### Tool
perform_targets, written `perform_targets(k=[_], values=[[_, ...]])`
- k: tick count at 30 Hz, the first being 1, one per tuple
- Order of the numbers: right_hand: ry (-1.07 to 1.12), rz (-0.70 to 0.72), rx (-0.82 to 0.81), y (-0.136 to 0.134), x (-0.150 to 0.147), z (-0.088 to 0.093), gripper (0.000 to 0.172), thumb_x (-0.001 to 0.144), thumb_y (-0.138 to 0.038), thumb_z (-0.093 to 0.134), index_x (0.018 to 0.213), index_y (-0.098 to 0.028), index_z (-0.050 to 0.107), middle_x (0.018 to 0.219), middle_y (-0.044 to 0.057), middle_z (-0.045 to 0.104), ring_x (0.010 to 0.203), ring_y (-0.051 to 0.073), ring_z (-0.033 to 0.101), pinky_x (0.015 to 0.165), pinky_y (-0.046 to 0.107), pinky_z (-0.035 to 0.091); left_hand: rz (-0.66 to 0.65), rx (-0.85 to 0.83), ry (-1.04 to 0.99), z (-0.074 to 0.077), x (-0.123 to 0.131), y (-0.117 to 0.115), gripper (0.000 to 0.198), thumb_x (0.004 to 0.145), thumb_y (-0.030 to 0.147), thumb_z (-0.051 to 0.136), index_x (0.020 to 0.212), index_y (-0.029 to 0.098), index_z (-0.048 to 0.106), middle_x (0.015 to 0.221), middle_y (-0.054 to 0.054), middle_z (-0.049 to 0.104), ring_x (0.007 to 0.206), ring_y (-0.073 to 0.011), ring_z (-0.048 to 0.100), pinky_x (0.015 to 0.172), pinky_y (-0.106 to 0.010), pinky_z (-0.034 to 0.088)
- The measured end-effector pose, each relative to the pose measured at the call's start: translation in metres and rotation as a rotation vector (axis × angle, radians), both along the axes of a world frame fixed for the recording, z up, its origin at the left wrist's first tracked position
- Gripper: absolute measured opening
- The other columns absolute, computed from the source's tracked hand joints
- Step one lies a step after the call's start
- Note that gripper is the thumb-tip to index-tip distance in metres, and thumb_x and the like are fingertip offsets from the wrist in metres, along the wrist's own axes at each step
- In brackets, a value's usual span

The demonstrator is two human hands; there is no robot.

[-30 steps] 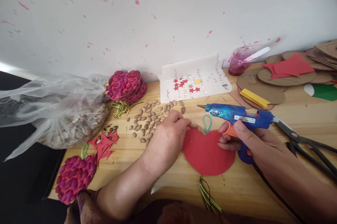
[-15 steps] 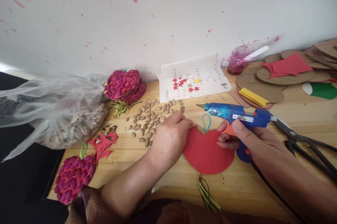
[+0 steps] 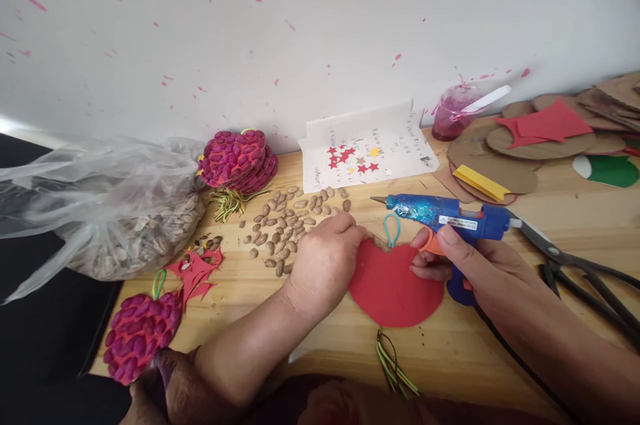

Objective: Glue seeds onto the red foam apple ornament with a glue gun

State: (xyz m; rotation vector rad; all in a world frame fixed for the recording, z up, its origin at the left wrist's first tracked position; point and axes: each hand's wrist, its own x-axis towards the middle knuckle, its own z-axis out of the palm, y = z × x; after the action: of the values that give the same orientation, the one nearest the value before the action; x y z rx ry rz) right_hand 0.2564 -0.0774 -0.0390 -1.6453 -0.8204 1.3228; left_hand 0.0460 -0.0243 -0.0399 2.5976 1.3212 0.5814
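Observation:
A red paper disc [image 3: 395, 288] with a teal cord loop [image 3: 392, 228] at its top lies flat on the wooden table [image 3: 550, 225]. My left hand [image 3: 325, 258] rests on the disc's upper left edge, fingers pinched together on small brown shells at the rim. My right hand [image 3: 465, 258] grips a blue hot glue gun [image 3: 440, 212], whose nozzle points left just above the loop. Loose brown shells [image 3: 290, 222] are scattered just left of my left hand.
A clear plastic bag of shells [image 3: 125, 225] sits at the left. Magenta shell-covered discs [image 3: 237, 158] are stacked by the wall, another one [image 3: 140, 332] lies near the front edge. Black scissors [image 3: 585, 272], cardboard discs [image 3: 525, 152], a star sheet [image 3: 365, 152] and a pink cup [image 3: 453, 115] lie to the right.
Both hands and the disc have barely moved; the view has shifted slightly. The glue gun stays pointed left above the loop.

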Motion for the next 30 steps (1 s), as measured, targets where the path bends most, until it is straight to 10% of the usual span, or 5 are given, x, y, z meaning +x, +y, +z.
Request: perform_targets(k=[19, 30], values=[[0.118, 0.019, 0.010, 0.003, 0.000, 0.001, 0.050, 0.070, -0.071, 0.073, 0.074, -0.021, 0.074, 0.073, 0.004, 0.074, 0.067, 0.016, 0.072, 0.064, 0.021, 0.062, 0.017, -0.051, 0.040, -0.001, 0.002, 0.001, 0.019, 0.095, 0.013, 0.056, 0.091, 0.020, 0.074, 0.087, -0.002, 0.067, 0.081, -0.0166, 0.065, 0.072, -0.027, 0.052], [0.121, 0.026, 0.155, 0.010, 0.006, 0.001, 0.045, 0.079, -0.067, 0.067, 0.082, -0.023, 0.071, 0.076, 0.002, 0.071, 0.072, 0.017, 0.070, 0.065, 0.026, 0.063, -0.098, -0.054, 0.123, 0.029, -0.004, -0.024, 0.024, 0.095, 0.010, 0.052, 0.113, 0.018, 0.066, 0.103, -0.007, 0.065, 0.094, -0.0214, 0.060, 0.087, -0.037, 0.054]])
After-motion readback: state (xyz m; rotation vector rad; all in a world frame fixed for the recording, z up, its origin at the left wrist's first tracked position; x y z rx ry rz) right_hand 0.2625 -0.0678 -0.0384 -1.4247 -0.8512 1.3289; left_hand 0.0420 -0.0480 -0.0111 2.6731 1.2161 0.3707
